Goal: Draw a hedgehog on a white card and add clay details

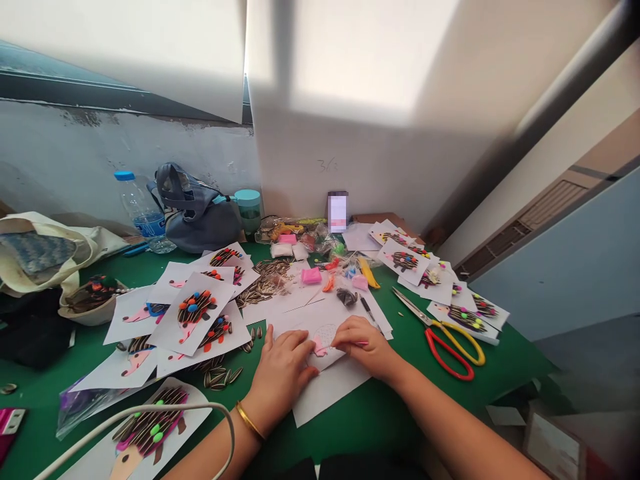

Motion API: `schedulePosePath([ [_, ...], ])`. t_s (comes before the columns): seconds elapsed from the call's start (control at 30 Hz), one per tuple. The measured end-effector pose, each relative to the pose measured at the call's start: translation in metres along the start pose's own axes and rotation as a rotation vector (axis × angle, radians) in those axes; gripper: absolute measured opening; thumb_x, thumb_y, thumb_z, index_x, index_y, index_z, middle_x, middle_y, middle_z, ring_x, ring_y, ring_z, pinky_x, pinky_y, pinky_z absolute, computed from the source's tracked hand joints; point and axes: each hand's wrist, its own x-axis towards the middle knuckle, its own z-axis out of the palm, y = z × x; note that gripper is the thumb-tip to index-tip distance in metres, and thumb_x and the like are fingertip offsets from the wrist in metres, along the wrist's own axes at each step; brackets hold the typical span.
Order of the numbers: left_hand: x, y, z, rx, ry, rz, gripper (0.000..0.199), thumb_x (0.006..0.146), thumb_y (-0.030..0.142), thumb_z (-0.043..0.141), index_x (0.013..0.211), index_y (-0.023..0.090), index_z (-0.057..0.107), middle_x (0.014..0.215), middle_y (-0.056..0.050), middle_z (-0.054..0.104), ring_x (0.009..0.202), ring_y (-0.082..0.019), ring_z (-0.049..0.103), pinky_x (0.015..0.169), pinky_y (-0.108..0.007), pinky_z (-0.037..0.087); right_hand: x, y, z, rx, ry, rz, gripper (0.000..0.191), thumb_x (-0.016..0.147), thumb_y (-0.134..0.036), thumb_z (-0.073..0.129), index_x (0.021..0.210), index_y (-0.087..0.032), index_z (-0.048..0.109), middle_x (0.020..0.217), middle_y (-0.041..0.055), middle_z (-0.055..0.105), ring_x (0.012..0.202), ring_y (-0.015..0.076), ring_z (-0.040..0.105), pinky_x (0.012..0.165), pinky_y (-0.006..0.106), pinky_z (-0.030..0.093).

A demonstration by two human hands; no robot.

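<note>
Left hand (283,363) lies open on paper (325,393) by table's (380,427) near edge; right hand (367,347), apart, pinches something pink (361,343). I judge clay (321,348) shaping, needing light touch.

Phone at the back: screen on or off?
On. The phone shows a bright, pale display with a pinkish patch near the bottom; what it reads is too blurred to tell.

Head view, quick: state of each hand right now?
Left hand: open, resting on the paper, holding nothing visible.
Right hand: fingers pinched on something slim and pink, mostly hidden.

Scissors (440,333) lie beside the right hand (361,341).
</note>
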Motion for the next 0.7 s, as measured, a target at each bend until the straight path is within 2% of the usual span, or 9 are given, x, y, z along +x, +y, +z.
schedulePosePath([
  [0.13, 0.0, -0.001, 0.001, 0.003, -0.013, -0.004, 0.039, 0.076, 0.024, 0.074, 0.112, 0.03, 0.062, 0.125, -0.005, 0.062, 0.118, -0.028, 0.055, 0.113, -0.068, 0.012, 0.003, 0.003, -0.006, 0.083, -0.032, 0.103, 0.023, 0.092, -0.041, 0.059, 0.086, -0.025, 0.074, 0.085, 0.0037, 0.071, 0.086, 0.019, 0.062, 0.083, 0.034, 0.044],
  [0.23, 0.0, -0.001, 0.0, 0.005, -0.02, -0.008, 0.038, 0.076, 0.025, 0.074, 0.112, 0.031, 0.062, 0.125, -0.004, 0.062, 0.119, -0.028, 0.055, 0.113, -0.067, 0.013, 0.007, 0.009, -0.005, 0.102, -0.065, 0.114, 0.023, 0.091, -0.04, 0.06, 0.083, -0.024, 0.074, 0.083, 0.0036, 0.073, 0.085, 0.0193, 0.062, 0.082, 0.034, 0.045],
  [0.5, 0.0, 0.0, 0.0, 0.015, -0.02, -0.012, 0.038, 0.076, 0.027, 0.075, 0.111, 0.031, 0.063, 0.125, -0.004, 0.063, 0.118, -0.028, 0.056, 0.113, -0.067, 0.013, 0.025, 0.023, -0.003, 0.1, -0.155, -0.015, 0.023, 0.093, -0.038, 0.057, 0.085, -0.024, 0.074, 0.083, 0.0026, 0.073, 0.083, 0.0176, 0.063, 0.081, 0.033, 0.045],
  [0.7, 0.0, 0.0, -0.001, 0.017, -0.024, -0.013, 0.038, 0.075, 0.027, 0.076, 0.111, 0.031, 0.064, 0.126, -0.005, 0.062, 0.119, -0.028, 0.055, 0.113, -0.067, 0.012, 0.029, 0.032, -0.002, 0.078, -0.187, -0.104, 0.022, 0.094, -0.036, 0.057, 0.086, -0.024, 0.073, 0.083, 0.0024, 0.073, 0.082, 0.0162, 0.064, 0.081, 0.032, 0.045],
])
